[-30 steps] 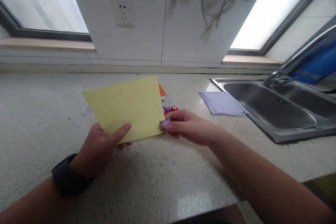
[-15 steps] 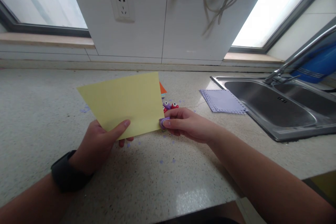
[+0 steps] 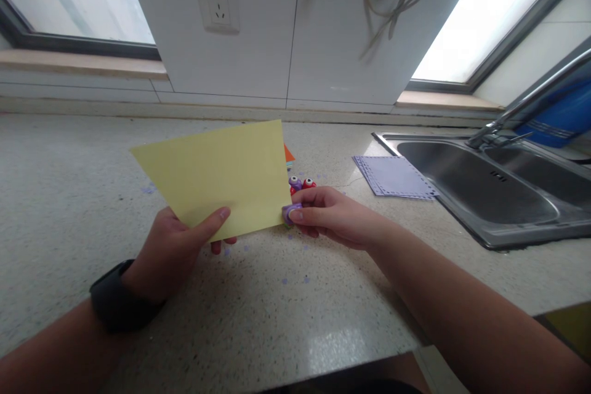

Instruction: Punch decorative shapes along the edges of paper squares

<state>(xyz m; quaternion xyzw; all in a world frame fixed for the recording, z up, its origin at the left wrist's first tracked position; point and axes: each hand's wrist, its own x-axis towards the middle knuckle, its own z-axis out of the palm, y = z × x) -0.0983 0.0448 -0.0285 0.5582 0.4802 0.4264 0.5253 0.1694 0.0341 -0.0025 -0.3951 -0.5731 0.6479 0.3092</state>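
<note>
A sheet of yellow paper [image 3: 221, 178] is held up at a tilt above the counter. My left hand [image 3: 184, 237] pinches its lower edge, thumb on the front and fingers behind. At the sheet's lower right corner, my right hand [image 3: 327, 215] grips a small purple craft punch [image 3: 290, 212] between thumb and fingers. The punch sits against the paper's edge; whether the corner is inside its slot I cannot tell. Just behind that hand lie more small punches, a purple one [image 3: 295, 183] and a red one [image 3: 309, 183], partly hidden. Orange paper [image 3: 289, 154] peeks out behind the yellow sheet.
Purple sheets with punched borders [image 3: 392, 175] lie stacked to the right, touching the rim of the steel sink [image 3: 471, 178]. Tiny purple paper bits [image 3: 285, 281] are scattered over the speckled counter [image 3: 221, 332]. A wall socket [image 3: 219, 5] and a looped cable [image 3: 401, 3] are at the back.
The view has shifted slightly. Both hands keep their hold, with the yellow paper and the punch in nearly the same place relative to each other.
</note>
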